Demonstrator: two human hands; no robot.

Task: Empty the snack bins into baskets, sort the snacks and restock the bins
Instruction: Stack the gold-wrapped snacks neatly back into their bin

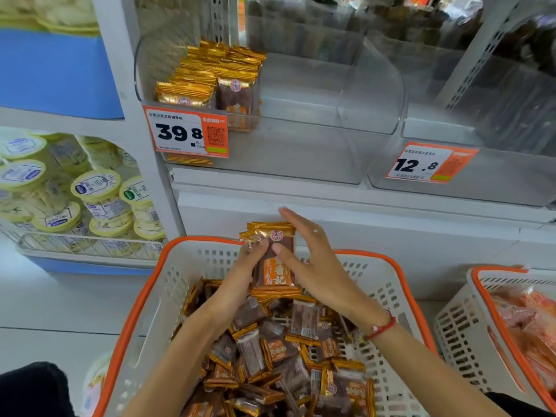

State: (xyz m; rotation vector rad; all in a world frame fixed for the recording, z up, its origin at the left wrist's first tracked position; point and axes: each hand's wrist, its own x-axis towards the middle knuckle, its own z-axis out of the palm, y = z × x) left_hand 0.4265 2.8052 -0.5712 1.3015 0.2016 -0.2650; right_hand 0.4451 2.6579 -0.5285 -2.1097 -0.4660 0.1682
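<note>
Restocking: left hand (240,273) grips snack stack (272,260), right hand (313,263) flat-fingered squaring it over basket (144,299); next, likely into bin (301,145).

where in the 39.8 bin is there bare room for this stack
The 39.8 bin is bare right of the stocked gold packets, as far as its clear divider. Its left side is crowded. The left hand holds the stack.
</note>
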